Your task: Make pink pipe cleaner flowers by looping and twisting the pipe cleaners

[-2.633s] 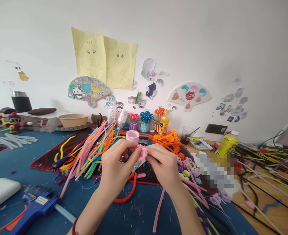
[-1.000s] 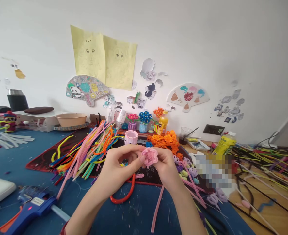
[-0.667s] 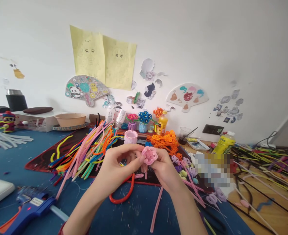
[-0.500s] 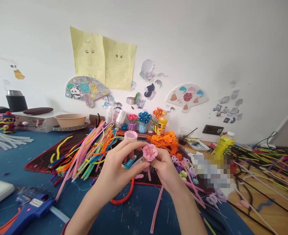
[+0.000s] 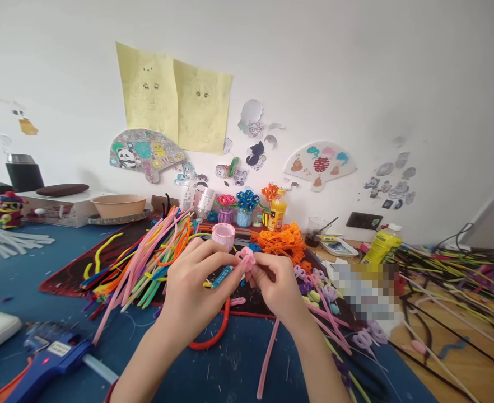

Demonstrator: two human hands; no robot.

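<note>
A small pink pipe-cleaner flower (image 5: 246, 258) is held in the air over the middle of the table. My left hand (image 5: 200, 280) pinches its left edge between thumb and fingertips. From the other side, the fingers of my right hand (image 5: 278, 282) are closed on its lower right part and hide its base. Just behind my left hand stands a small pink pot (image 5: 223, 235). A blue lighter-like item (image 5: 222, 276) lies partly hidden beneath that hand. Below my hands, a single pink pipe cleaner (image 5: 269, 358) rests on the blue tabletop.
Loose coloured pipe cleaners (image 5: 146, 263) spread out on the left. A blue glue gun (image 5: 56, 358) lies at front left. Orange pipe-cleaner pieces (image 5: 283, 240) and purple loops (image 5: 326, 288) sit to the right. Small flower pots (image 5: 245, 217) and a juice bottle (image 5: 277, 211) line the wall.
The pink flower has tipped from facing me to a side-on view and shifted slightly left. Both hands have moved a little with it, still pinching it.
</note>
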